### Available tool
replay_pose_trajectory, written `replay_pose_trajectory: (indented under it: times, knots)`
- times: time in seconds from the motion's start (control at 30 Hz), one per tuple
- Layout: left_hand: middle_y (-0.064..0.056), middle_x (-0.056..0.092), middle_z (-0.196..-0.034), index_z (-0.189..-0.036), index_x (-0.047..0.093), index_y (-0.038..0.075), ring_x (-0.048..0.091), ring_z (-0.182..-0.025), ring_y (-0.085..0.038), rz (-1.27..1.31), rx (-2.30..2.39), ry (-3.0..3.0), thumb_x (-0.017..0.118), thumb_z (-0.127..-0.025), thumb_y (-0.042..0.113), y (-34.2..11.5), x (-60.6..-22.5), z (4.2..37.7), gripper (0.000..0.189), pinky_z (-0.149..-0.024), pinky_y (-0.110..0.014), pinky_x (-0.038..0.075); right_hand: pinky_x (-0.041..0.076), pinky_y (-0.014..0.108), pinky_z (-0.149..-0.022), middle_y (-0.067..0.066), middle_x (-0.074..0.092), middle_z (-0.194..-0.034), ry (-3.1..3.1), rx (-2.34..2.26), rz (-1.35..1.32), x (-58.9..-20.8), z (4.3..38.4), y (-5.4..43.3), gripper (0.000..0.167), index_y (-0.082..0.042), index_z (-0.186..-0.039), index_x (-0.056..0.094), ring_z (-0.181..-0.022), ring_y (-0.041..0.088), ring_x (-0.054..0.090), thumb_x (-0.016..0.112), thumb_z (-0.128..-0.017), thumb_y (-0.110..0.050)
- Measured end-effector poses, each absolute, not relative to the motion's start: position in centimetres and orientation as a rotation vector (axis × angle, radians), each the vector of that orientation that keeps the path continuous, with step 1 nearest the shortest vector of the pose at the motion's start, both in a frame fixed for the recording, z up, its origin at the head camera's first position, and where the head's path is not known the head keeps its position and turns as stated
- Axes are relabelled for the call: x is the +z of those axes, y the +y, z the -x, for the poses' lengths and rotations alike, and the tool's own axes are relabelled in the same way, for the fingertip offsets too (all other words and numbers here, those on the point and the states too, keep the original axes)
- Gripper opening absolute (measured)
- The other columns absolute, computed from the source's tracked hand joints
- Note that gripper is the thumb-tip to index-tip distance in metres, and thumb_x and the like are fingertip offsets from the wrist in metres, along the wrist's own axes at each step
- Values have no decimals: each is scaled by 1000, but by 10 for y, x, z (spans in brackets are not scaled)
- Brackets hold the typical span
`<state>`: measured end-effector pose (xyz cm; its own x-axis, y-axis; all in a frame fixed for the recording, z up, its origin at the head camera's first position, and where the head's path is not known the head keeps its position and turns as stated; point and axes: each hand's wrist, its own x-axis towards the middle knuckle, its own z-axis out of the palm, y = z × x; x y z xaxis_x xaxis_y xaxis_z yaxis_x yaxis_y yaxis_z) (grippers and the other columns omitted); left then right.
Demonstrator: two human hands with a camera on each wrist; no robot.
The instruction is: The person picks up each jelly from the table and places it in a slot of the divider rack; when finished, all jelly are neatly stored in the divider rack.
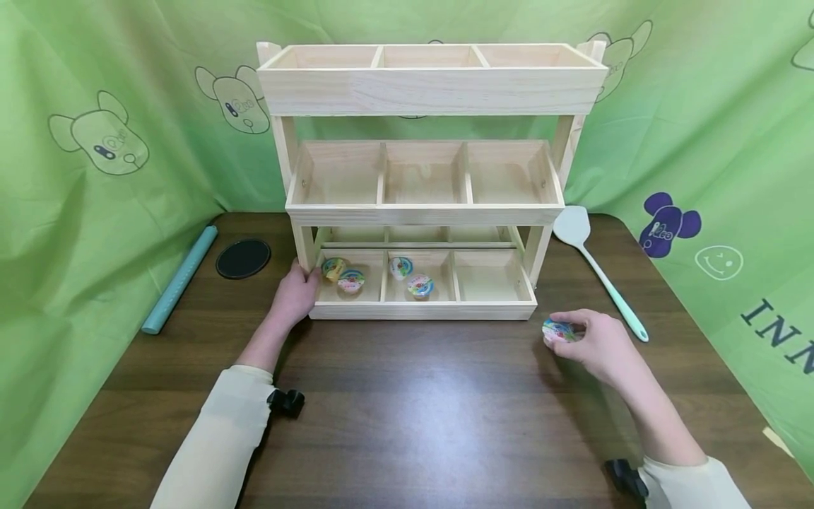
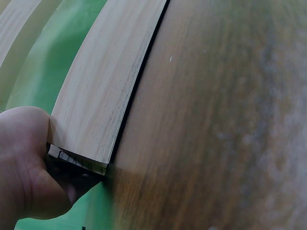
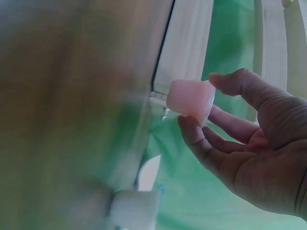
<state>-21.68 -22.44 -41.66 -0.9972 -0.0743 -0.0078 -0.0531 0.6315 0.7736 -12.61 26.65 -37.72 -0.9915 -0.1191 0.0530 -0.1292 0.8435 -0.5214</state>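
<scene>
My right hand [image 1: 600, 348] pinches a small jelly cup [image 1: 557, 331] between thumb and fingertips, held over the table right of the wooden rack. In the right wrist view the jelly cup [image 3: 189, 98] has a pink body. A whitish second cup [image 3: 134, 209] stands below it there. My left hand [image 1: 296, 293] grips the left end of the bottom tier of the three-tier wooden rack [image 1: 422, 312]; its fingers are partly hidden. That tier's left compartment holds two jelly cups [image 1: 351, 281], and its middle compartment holds two more jelly cups [image 1: 420, 285].
A white spatula [image 1: 600, 265] with a pale green handle lies right of the rack. On the left are a black round disc [image 1: 244, 258] and a blue roll [image 1: 180, 280]. Green printed cloth [image 1: 121, 212] surrounds the brown table [image 1: 407, 424].
</scene>
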Motion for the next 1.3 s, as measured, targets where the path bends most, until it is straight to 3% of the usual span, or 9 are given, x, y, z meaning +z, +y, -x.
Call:
replay_pose_trajectory:
  times: [0.43,0.77,1.1,1.3]
  knots:
    - [-35,56,-124,-142,33,-12,57,-104,-41,-122,-1341,-2830,37,-109,28,-224,-414,215,52,-93,-58,47,49,31,-67,14,74,-97,-2929,926,-262,-357,150,243,42,-2,-118,74,-82,21,65,82,-84,-25]
    - [-35,55,-127,-145,31,-11,56,-109,-41,-119,-1375,-2816,38,-109,28,-225,-415,216,54,-95,-57,47,50,31,-70,17,74,-103,-2906,1005,-324,-353,173,223,41,-2,-119,73,-87,24,67,81,-86,-26]
    - [-36,51,-135,-151,25,-11,55,-119,-44,-115,-1378,-2813,38,-109,28,-225,-416,216,58,-100,-59,43,51,31,-70,15,74,-100,-2895,1028,-361,-367,202,207,38,-2,-116,75,-87,25,68,78,-86,-25]
    - [-36,52,-133,-151,25,-11,56,-116,-44,-115,-1367,-2813,39,-109,26,-225,-416,217,57,-100,-59,44,51,36,-73,16,74,-99,-2940,1019,-367,-377,213,197,39,2,-116,74,-87,26,66,79,-84,-20]
